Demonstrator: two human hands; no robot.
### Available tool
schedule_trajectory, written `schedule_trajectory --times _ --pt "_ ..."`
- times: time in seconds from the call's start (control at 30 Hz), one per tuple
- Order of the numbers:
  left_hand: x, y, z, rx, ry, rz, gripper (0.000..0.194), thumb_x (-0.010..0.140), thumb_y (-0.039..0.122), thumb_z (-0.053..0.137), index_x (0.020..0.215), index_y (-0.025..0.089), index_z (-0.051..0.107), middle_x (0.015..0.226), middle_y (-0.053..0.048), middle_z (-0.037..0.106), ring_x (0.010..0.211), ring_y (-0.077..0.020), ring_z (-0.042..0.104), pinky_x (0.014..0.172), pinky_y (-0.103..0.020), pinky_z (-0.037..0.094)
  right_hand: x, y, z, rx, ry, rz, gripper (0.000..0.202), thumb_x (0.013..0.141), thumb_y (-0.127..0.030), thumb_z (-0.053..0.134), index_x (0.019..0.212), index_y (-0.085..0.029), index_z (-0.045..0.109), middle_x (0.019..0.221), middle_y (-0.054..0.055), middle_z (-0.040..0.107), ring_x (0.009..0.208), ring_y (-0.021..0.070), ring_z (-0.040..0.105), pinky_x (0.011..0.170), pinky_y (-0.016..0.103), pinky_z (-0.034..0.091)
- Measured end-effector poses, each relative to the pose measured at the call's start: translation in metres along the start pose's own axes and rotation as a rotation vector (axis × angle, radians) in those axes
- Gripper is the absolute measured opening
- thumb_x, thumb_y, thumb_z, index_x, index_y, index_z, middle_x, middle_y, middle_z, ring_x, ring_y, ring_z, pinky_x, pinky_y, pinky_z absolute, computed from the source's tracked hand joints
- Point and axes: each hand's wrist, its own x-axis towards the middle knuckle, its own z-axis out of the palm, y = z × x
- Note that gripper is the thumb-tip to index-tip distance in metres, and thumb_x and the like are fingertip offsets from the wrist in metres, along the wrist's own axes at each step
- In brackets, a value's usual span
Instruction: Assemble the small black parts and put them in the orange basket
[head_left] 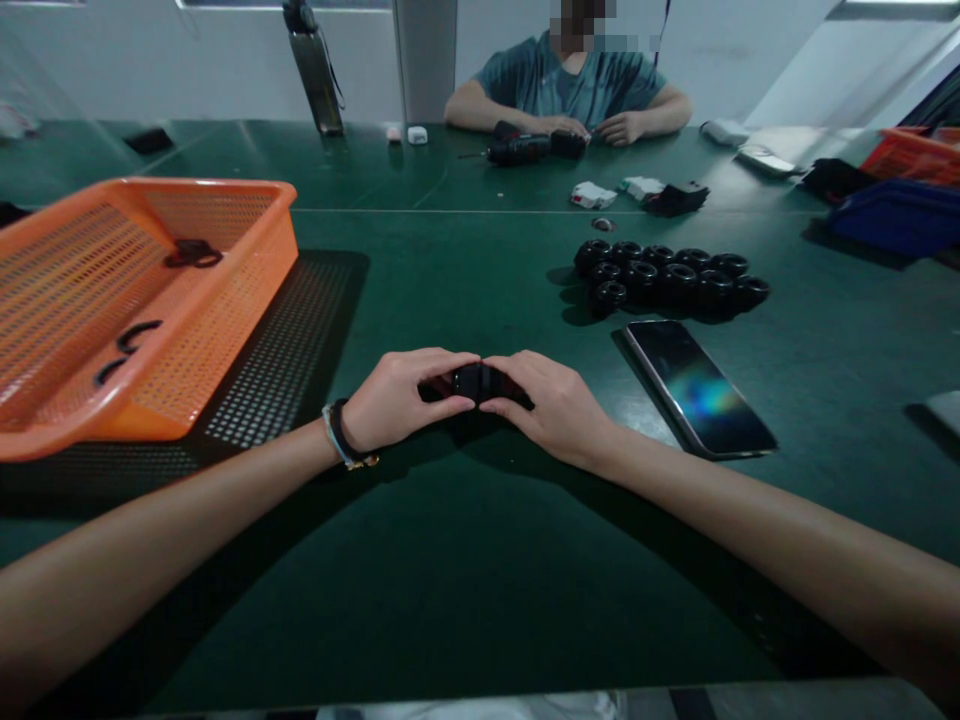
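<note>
Between my two hands, just above or on the green table, is a small black part with a rounded shape; its exact kind does not show. My left hand grips its left side between thumb and fingers, a dark band and a light bracelet round the wrist. From the other side, my right hand pinches the same part. Most of my fingers are hidden behind it. To the right lies a cluster of several shiny black ring-shaped pieces, with a phone in front of them.
An orange perforated basket at left holds a few black curved pieces. Across the table sits another person, hands by a black power drill. A bottle stands at the back; a blue bin is far right.
</note>
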Motion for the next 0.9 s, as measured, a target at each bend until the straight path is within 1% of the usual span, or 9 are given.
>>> schedule_trajectory --times 0.13,0.3,0.43,0.7,0.8,0.9 --pt "-0.0013 0.0006 0.001 0.049 0.021 0.015 0.037 0.082 0.034 0.063 0.113 0.013 0.064 0.103 -0.009 0.07 0.086 -0.0166 0.068 0.077 -0.025 0.054 -0.0006 0.0005 0.0004 -0.007 -0.026 0.006 0.031 0.092 -0.037 0.046 0.107 -0.012 0.058 0.091 0.012 0.068 0.08 0.0222 0.063 0.069 0.037 0.052" --pt "-0.0018 0.0015 0.0022 0.081 0.038 0.073 0.036 0.083 0.033 0.062 0.112 0.011 0.063 0.102 -0.01 0.071 0.085 -0.0157 0.068 0.076 -0.023 0.054 -0.0008 0.001 0.0001 0.016 -0.046 0.007 0.036 0.094 -0.038 0.041 0.106 -0.009 0.058 0.091 0.014 0.067 0.08 0.0224 0.062 0.068 0.037 0.052" --pt "-0.0019 0.0026 0.0019 0.124 0.036 0.112 0.035 0.085 0.033 0.06 0.112 0.011 0.063 0.101 -0.01 0.071 0.085 -0.0154 0.068 0.076 -0.023 0.054 -0.0003 0.0002 -0.0014 0.039 -0.094 0.039 0.032 0.094 -0.037 0.041 0.103 -0.011 0.058 0.092 0.013 0.067 0.081 0.0222 0.062 0.069 0.036 0.051" --pt "-0.0062 0.0038 0.0034 0.205 0.052 0.137 0.033 0.086 0.031 0.058 0.116 0.015 0.061 0.109 -0.008 0.069 0.098 -0.0165 0.065 0.088 -0.027 0.053 0.0004 -0.0014 -0.0035 0.083 -0.137 0.081 0.029 0.093 -0.035 0.041 0.102 -0.013 0.058 0.092 0.012 0.067 0.083 0.0223 0.061 0.071 0.036 0.05" --pt "-0.0051 0.0056 0.0025 0.168 0.05 0.119 0.033 0.085 0.029 0.06 0.114 0.015 0.062 0.107 -0.008 0.069 0.094 -0.0163 0.066 0.085 -0.026 0.054 0.0004 -0.0011 -0.0031 0.085 -0.12 0.094 0.029 0.093 -0.037 0.042 0.099 -0.014 0.059 0.089 0.011 0.067 0.08 0.0216 0.061 0.069 0.035 0.05" --pt "-0.0022 0.008 0.0022 0.037 0.046 0.045 0.033 0.082 0.027 0.062 0.111 0.012 0.063 0.103 -0.009 0.069 0.086 -0.016 0.067 0.077 -0.025 0.055 0.0 -0.0005 -0.0024 0.09 -0.044 0.083 0.032 0.092 -0.041 0.044 0.099 -0.013 0.058 0.087 0.01 0.066 0.078 0.0207 0.061 0.067 0.034 0.05"
